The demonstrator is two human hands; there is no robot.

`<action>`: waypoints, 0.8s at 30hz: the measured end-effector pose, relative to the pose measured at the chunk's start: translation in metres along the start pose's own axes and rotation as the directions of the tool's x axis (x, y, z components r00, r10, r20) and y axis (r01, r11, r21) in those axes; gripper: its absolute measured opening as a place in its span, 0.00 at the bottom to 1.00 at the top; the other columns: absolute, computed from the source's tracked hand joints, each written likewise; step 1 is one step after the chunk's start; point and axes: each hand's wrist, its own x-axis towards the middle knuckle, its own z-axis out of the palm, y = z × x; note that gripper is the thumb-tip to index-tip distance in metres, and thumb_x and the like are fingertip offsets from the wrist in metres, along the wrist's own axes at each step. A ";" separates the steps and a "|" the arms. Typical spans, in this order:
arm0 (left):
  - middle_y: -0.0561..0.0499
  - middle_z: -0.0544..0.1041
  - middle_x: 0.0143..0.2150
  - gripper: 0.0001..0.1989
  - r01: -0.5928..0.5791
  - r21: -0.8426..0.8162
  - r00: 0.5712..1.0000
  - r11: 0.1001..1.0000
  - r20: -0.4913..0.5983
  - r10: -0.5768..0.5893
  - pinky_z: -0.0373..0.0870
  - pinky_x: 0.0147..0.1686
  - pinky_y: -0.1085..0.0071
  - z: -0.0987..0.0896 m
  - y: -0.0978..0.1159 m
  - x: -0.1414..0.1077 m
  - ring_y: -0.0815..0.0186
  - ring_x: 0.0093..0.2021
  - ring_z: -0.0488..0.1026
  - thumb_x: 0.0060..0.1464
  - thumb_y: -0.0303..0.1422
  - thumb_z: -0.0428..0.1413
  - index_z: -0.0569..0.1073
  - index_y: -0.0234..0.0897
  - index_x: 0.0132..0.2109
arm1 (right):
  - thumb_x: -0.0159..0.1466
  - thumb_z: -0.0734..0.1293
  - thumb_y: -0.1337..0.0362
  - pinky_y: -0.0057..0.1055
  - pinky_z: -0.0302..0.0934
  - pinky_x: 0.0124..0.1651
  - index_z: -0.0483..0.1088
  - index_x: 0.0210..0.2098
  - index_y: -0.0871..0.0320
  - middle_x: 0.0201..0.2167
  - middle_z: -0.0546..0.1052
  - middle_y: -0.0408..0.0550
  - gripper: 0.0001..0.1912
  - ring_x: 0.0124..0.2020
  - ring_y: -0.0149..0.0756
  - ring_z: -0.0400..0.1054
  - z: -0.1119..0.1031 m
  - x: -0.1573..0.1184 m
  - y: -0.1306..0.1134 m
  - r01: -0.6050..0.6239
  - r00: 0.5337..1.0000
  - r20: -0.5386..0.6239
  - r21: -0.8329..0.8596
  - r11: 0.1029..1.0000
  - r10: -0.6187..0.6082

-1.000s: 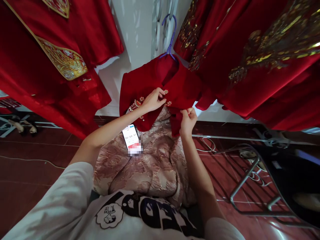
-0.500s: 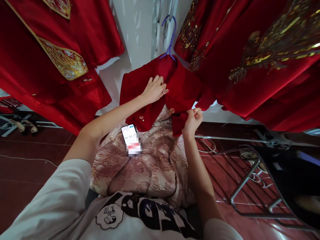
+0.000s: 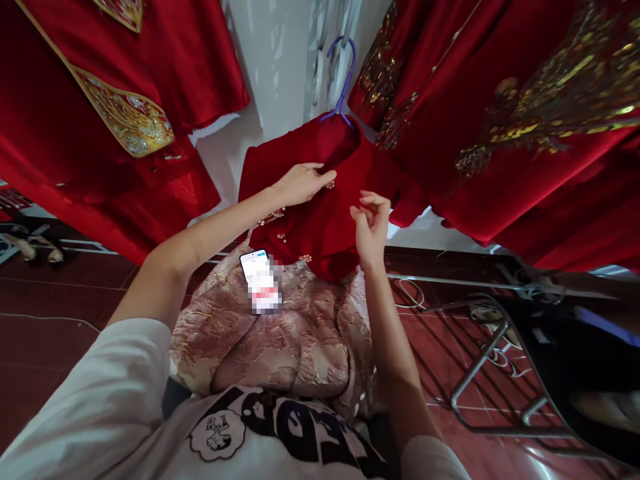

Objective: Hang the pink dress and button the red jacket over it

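A dark red jacket (image 3: 345, 220) with beaded ornaments hangs from a purple hanger (image 3: 345, 77) in front of me. Its lower part rests against the shiny pink brocade cloth (image 3: 295, 340) over my lap. My left hand (image 3: 303, 183) lies across the upper front, beside a beaded ornament, thumb and fingers apart. Just off the jacket's right side is my right hand (image 3: 373, 227), fingers loosely curled, thumb apart, nothing visible in it. A lit phone (image 3: 257, 270), partly pixelated, lies on the brocade below the jacket.
Red gowns with gold trim (image 3: 150, 127) hang at left, and gold-sequinned red garments (image 3: 535, 133) at right. A black chair (image 3: 565, 360) with a metal frame stands at lower right. White cables (image 3: 410, 293) lie on the red tiled floor. Shoes (image 3: 37, 250) are at far left.
My right hand has let go of the jacket's edge and moved up and left. The jacket's right front has swung left across the brocade. My left hand's fingers have straightened.
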 end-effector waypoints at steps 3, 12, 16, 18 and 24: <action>0.54 0.64 0.22 0.11 -0.120 0.201 0.989 0.972 0.113 0.098 0.53 0.72 0.57 -0.001 0.008 -0.006 0.52 0.55 0.75 0.49 0.18 0.60 0.72 0.39 0.31 | 0.69 0.61 0.41 0.45 0.59 0.70 0.62 0.59 0.48 0.64 0.64 0.52 0.26 0.68 0.41 0.61 0.034 0.028 0.010 -0.023 0.978 0.210 0.066 0.998 0.009; 0.46 0.65 0.22 0.12 -0.096 0.220 0.991 0.971 -0.074 0.114 0.47 0.72 0.53 -0.056 -0.025 -0.005 0.46 0.62 0.70 0.50 0.32 0.60 0.67 0.41 0.22 | 0.67 0.61 0.33 0.65 0.36 0.76 0.50 0.72 0.67 0.72 0.53 0.72 0.51 0.78 0.62 0.39 0.118 0.090 0.050 -0.451 0.893 -0.027 -0.047 0.892 0.450; 0.46 0.64 0.22 0.09 -0.115 0.246 0.980 0.962 -0.130 0.150 0.46 0.71 0.50 -0.090 -0.024 -0.004 0.45 0.64 0.67 0.50 0.37 0.63 0.73 0.39 0.27 | 0.65 0.65 0.36 0.67 0.37 0.75 0.59 0.66 0.73 0.66 0.61 0.79 0.49 0.76 0.67 0.46 0.089 0.099 0.068 -0.373 0.927 -0.128 -0.188 0.909 0.354; 0.44 0.68 0.25 0.13 -0.131 0.459 0.979 0.879 -0.078 0.187 0.43 0.71 0.49 -0.103 -0.015 -0.002 0.45 0.65 0.65 0.55 0.42 0.61 0.77 0.37 0.32 | 0.68 0.64 0.39 0.66 0.43 0.73 0.65 0.60 0.75 0.61 0.67 0.80 0.42 0.73 0.67 0.54 0.069 0.104 0.073 -0.370 0.929 -0.107 -0.292 0.882 0.354; 0.36 0.80 0.50 0.29 -0.109 0.872 0.991 0.478 0.058 0.120 0.29 0.72 0.47 -0.118 0.021 0.017 0.51 0.71 0.55 0.69 0.50 0.45 0.78 0.28 0.51 | 0.73 0.58 0.53 0.59 0.52 0.72 0.70 0.61 0.71 0.61 0.73 0.71 0.29 0.70 0.59 0.62 0.020 0.120 0.066 -0.309 0.937 -0.053 -0.581 0.753 0.344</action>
